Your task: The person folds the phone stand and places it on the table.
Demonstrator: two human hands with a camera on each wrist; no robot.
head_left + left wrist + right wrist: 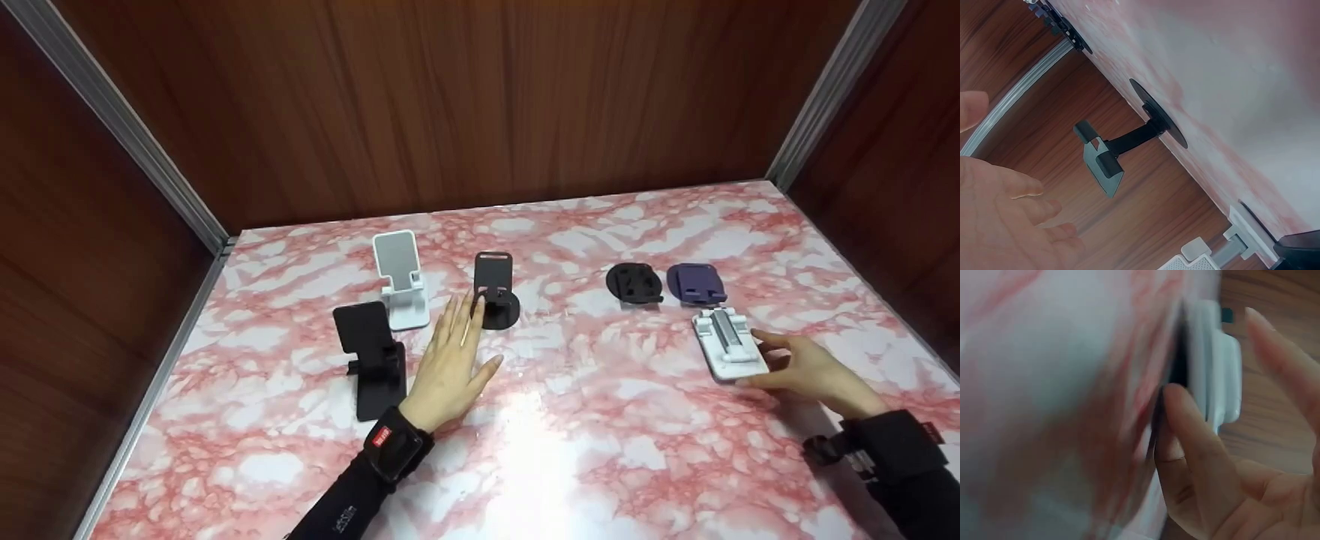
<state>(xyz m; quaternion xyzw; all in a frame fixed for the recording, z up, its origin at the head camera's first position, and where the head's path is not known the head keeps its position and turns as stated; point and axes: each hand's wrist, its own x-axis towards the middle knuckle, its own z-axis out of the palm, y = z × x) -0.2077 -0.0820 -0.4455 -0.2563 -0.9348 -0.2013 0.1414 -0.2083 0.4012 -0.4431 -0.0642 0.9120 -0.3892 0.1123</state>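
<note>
In the head view my left hand (446, 367) is spread flat, palm down, its fingertips overlapping the foot of an upright black phone stand with a round base (493, 289). The left wrist view shows that palm (1005, 208) with nothing in it. On the right, a folded white phone stand (729, 349) lies close over the table. My right hand (810, 371) holds its right edge with bent fingers and thumb. Seen from the right wrist, one fingertip (1176, 396) sits at the underside of the white stand (1213, 365), beside a dark gap above the tabletop.
Left of my left hand stand an unfolded white phone stand (400, 277) and an unfolded black one (373, 364). Folded black (634, 283) and purple (697, 283) stands lie behind the right hand's stand. Wooden panels (487, 105) enclose the marbled table (570, 450).
</note>
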